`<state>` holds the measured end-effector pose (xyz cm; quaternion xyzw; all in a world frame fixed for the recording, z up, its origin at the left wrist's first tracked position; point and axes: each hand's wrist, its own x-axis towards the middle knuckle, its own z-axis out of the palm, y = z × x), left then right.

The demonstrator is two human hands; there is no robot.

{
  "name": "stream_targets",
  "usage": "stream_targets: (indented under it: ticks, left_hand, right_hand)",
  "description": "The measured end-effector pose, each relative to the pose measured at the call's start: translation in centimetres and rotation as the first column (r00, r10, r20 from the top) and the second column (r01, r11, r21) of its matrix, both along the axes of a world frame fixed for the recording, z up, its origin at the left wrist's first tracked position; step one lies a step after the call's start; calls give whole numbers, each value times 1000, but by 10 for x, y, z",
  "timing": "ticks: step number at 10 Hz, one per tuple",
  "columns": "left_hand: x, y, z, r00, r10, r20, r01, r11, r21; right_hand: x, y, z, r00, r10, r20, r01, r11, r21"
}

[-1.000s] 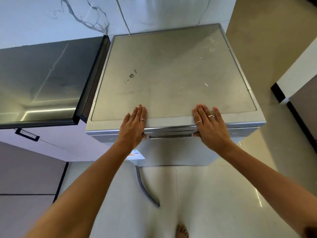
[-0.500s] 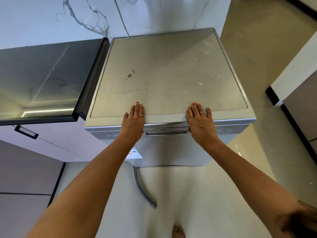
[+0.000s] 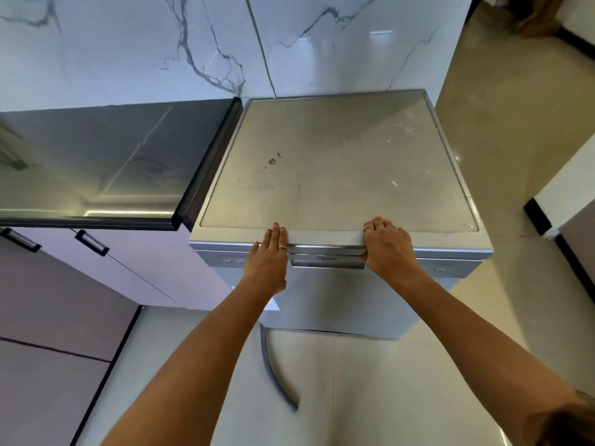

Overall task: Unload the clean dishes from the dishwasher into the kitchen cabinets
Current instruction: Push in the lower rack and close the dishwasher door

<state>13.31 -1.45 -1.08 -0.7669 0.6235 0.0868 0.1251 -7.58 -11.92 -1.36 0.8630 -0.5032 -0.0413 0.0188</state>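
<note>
A silver freestanding dishwasher (image 3: 338,162) stands against the marble wall with its door up. No dishes are in view. My left hand (image 3: 267,262) lies at the front top edge, left of the handle recess (image 3: 328,263), with its fingers straight on the top panel and its thumb hidden under the edge. My right hand (image 3: 389,249) is at the right end of the recess. Its fingers curl over the front top edge and its thumb presses into the recess, gripping the door's top.
A dark glossy countertop (image 3: 96,162) adjoins the dishwasher on the left, with pale cabinet doors with black handles (image 3: 145,262) beneath it. A grey hose (image 3: 273,375) lies on the floor in front of the dishwasher. Tiled floor spreads to the right, up to a wall corner (image 3: 547,201).
The view has pulled back and up. Both hands slid back toward the front edge, and the right hand's fingers curled from flat into a grip on the door's top.
</note>
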Motion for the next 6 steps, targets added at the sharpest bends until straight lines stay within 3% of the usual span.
stream_targets:
  ticks: [4,6]
  left_hand:
    - [-17,-8,-5,989,87,118,-88,996,3]
    - [-34,-33,11,961,253,111,-260,964,55]
  right_hand:
    - [-1,-7,0,986,131,-105,-134,991,-24]
    - [2,-26,-1,964,243,-110,-245,969,-10]
